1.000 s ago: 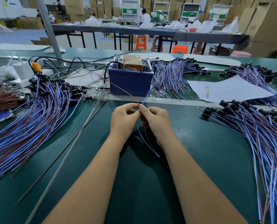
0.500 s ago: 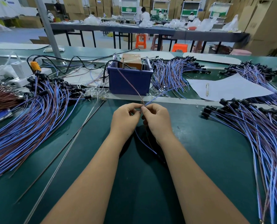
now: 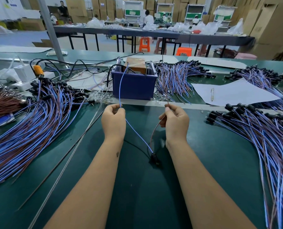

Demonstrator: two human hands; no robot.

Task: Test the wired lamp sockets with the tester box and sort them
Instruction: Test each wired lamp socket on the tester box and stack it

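One wired socket [image 3: 154, 157] lies on the green surface [image 3: 220, 162] near its front edge, its blue lead pinched in the left hand [image 3: 114, 119] and reaching the tester box [image 3: 134, 83], its brown lead pinched in the right hand [image 3: 174, 120], while large bundles [image 3: 30, 129] at both side edges suggest sorting is far from done.

Table [image 3: 220, 162] dark green. Tester box [image 3: 134, 86] blue, brown block [image 3: 136, 64] inside. Socket [image 3: 154, 157] black; wires blue [image 3: 137, 134], brown [image 3: 154, 131]. Paper sheet [image 3: 236, 95] white.
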